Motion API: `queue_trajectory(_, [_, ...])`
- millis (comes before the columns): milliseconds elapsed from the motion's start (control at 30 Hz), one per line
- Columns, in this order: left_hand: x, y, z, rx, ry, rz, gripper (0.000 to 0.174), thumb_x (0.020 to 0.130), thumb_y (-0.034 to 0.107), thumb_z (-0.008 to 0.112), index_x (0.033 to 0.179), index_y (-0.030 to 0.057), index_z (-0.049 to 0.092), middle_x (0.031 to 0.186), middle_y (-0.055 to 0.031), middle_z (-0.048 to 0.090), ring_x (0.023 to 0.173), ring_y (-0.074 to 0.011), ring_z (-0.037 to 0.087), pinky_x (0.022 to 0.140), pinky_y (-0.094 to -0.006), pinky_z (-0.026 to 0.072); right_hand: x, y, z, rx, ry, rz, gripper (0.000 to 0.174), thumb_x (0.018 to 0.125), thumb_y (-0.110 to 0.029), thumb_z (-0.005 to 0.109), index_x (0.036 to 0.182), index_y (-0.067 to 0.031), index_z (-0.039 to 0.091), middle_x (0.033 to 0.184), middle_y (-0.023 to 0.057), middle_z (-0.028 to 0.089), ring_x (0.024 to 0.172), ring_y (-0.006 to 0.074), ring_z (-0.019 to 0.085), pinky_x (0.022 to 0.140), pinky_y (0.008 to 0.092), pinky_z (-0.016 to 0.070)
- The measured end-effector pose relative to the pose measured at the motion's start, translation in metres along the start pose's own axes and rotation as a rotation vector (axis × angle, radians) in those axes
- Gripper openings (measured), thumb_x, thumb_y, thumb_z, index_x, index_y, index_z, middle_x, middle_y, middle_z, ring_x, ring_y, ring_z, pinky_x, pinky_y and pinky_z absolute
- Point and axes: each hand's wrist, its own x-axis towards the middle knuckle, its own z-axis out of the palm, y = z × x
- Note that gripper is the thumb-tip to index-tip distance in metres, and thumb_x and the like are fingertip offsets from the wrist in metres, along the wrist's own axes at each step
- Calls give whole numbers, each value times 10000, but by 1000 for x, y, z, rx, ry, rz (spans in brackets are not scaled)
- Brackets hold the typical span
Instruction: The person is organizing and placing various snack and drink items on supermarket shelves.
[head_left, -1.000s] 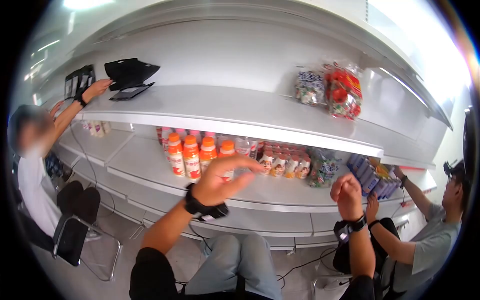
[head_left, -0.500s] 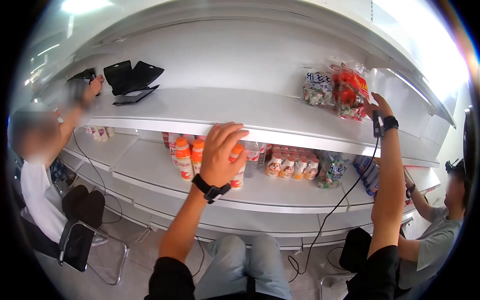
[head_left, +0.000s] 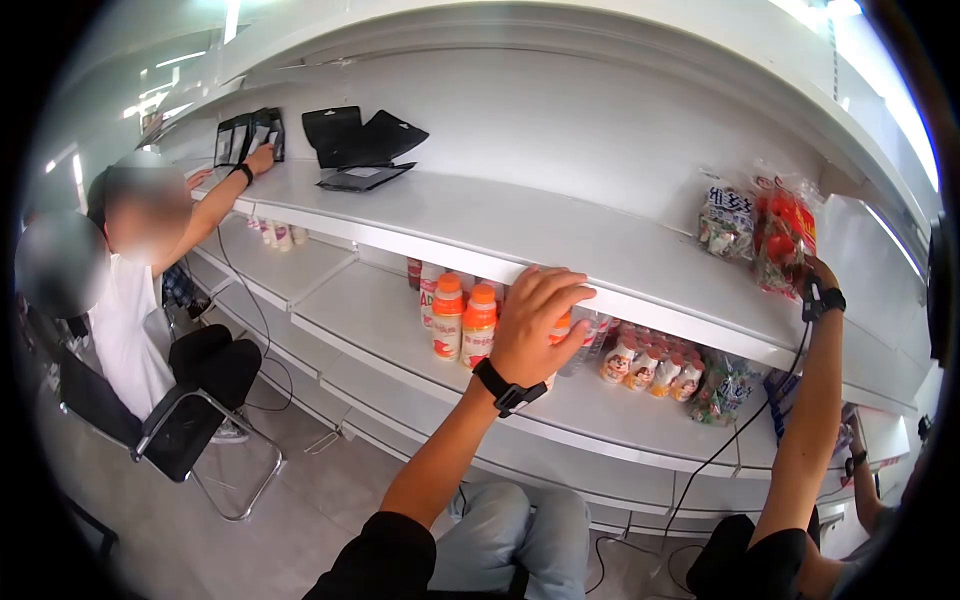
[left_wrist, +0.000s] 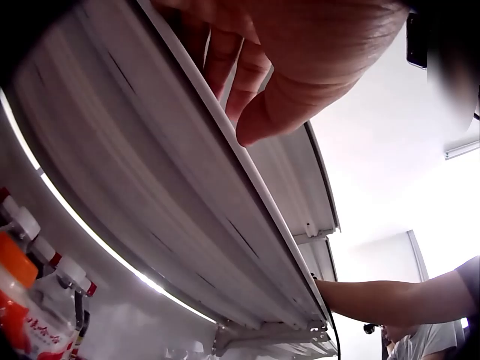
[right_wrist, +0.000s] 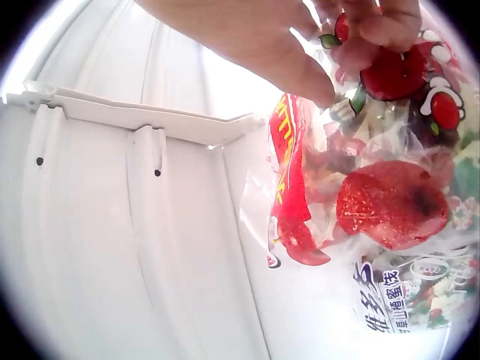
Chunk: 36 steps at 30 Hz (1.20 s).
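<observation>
On the upper shelf (head_left: 520,225), my left hand (head_left: 545,325) rests over the front edge with its fingers fairly straight. The left wrist view shows its thumb (left_wrist: 259,124) by that edge. My right hand (head_left: 822,272) is at the right side of a clear and red snack bag (head_left: 782,230). In the right wrist view its curled fingers (right_wrist: 390,30) and thumb hold the bag's near side. A clear bag with blue lettering (head_left: 725,220) stands just left of the red one. Orange-capped bottles (head_left: 447,325) stand on the shelf beneath my left hand.
Small shrink-wrapped bottles (head_left: 640,370) and a green-tinted bag (head_left: 722,390) sit on the lower shelf. Black pouches (head_left: 350,140) lie at the upper left. A person sits at left, another at right. A black cable (head_left: 725,440) hangs from my right wrist.
Both hands have risen to the upper shelf: the left came to rest on its edge, the right reached the red snack bag. The view has turned left.
</observation>
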Motion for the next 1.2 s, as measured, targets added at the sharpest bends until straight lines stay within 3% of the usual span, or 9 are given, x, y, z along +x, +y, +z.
queue_trajectory(67, [-1, 1, -1, 5, -2, -10, 344, 739, 80, 691, 1076, 98, 625, 1176, -58, 597, 1152, -257, 526, 1068, -490, 321, -59, -16, 51, 157, -31, 15, 232, 885, -227, 631, 936, -13, 560, 720, 82, 603, 558, 188, 601, 543, 281, 560])
queue_trajectory(167, [1, -1, -3, -17, 8, 1, 334, 744, 83, 683, 1073, 96, 627, 1167, -57, 599, 1147, -253, 525, 1068, -486, 321, -18, -17, -7, 216, -76, 173, 225, 886, -172, 630, 1005, 9, 569, 767, 98, 621, 683, 200, 643, 668, 291, 584])
queue_trajectory(367, [3, 0, -2, -58, 40, 8, 300, 736, 53, 680, 1029, 62, 621, 1122, -91, 617, 1085, -289, 557, 1032, -470, 349, -18, -4, -9, -173, -193, -38, 338, 950, -324, 536, 1124, -43, 604, 954, 82, 669, 837, 183, 658, 734, 280, 533])
queue_trajectory(500, [1, -2, 2, -48, 46, 30, 295, 739, 48, 679, 1028, 69, 624, 1109, -89, 625, 1085, -287, 567, 1042, -480, 341, -66, -5, 32, -209, 33, -249, 344, 948, -268, 560, 1184, -18, 588, 1059, 85, 664, 958, 171, 663, 730, 252, 513])
queue_trajectory(700, [0, 1, 0, 23, 5, 40, 296, 769, 80, 685, 1059, 74, 626, 1133, -85, 621, 1104, -288, 561, 1056, -489, 330, -178, -43, 124, -297, 203, -330, 350, 907, -174, 632, 1213, -18, 565, 1041, 76, 668, 820, 138, 697, 525, 187, 433])
queue_trajectory(900, [-2, 47, 1, -137, -62, -12, 433, 831, 155, 680, 1227, 30, 558, 1253, -151, 572, 1137, -300, 561, 1021, -397, 395, -242, -56, 178, -215, 61, -473, 291, 916, -201, 637, 1155, -46, 577, 862, 19, 647, 726, 98, 636, 575, 206, 467])
queue_trajectory(1033, [-22, 88, 15, -786, -126, -339, 681, 859, 199, 689, 1417, 12, 346, 1339, -165, 507, 1166, -241, 550, 984, -368, 420, -308, -29, 229, -131, -85, -529, 234, 924, -207, 632, 1116, -91, 567, 794, -26, 615, 704, 54, 583, 589, 189, 442])
queue_trajectory(1067, [-28, 96, 16, -935, -138, -402, 729, 862, 204, 691, 1444, 6, 300, 1349, -164, 495, 1167, -228, 548, 976, -361, 426, -332, -20, 247, -97, -101, -538, 203, 919, -186, 626, 1047, -40, 566, 778, 37, 617, 654, 123, 602, 547, 262, 515])
queue_trajectory(1200, [-79, 122, 20, -858, -230, -393, 807, 859, 181, 693, 1471, -17, 205, 1335, -129, 480, 1127, -205, 553, 931, -346, 447, -398, 50, 271, 3, -86, -387, 132, 924, -164, 610, 1011, -73, 568, 782, -7, 600, 658, 63, 554, 510, 181, 401])
